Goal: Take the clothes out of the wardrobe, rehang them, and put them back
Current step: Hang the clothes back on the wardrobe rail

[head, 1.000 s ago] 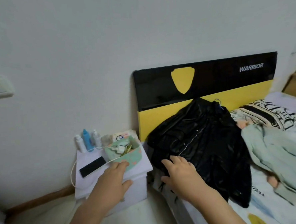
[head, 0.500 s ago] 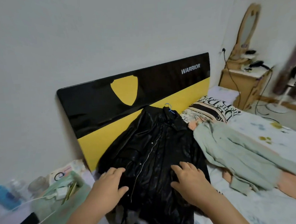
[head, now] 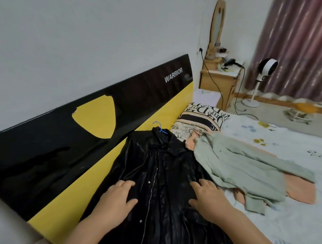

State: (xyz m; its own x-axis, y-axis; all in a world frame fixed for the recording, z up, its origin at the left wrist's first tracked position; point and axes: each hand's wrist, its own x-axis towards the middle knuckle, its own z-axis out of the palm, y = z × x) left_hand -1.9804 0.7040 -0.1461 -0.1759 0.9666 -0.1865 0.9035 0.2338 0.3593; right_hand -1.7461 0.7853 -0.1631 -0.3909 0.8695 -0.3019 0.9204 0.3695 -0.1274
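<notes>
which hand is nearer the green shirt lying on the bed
Right. The right hand rests flat on the black jacket just beside the green shirt; the left hand lies across the jacket's zip, farther off.

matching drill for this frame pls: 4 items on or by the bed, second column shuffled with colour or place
1 jacket
2 shirt
3 hanger hook
4 pillow

a blue, at the jacket collar
b glossy black, under both hands
c printed with letters, by the headboard
d pale green, lying right of the jacket

Pairs: 1-b, 2-d, 3-a, 4-c. The left hand and right hand lie flat on the jacket.
</notes>
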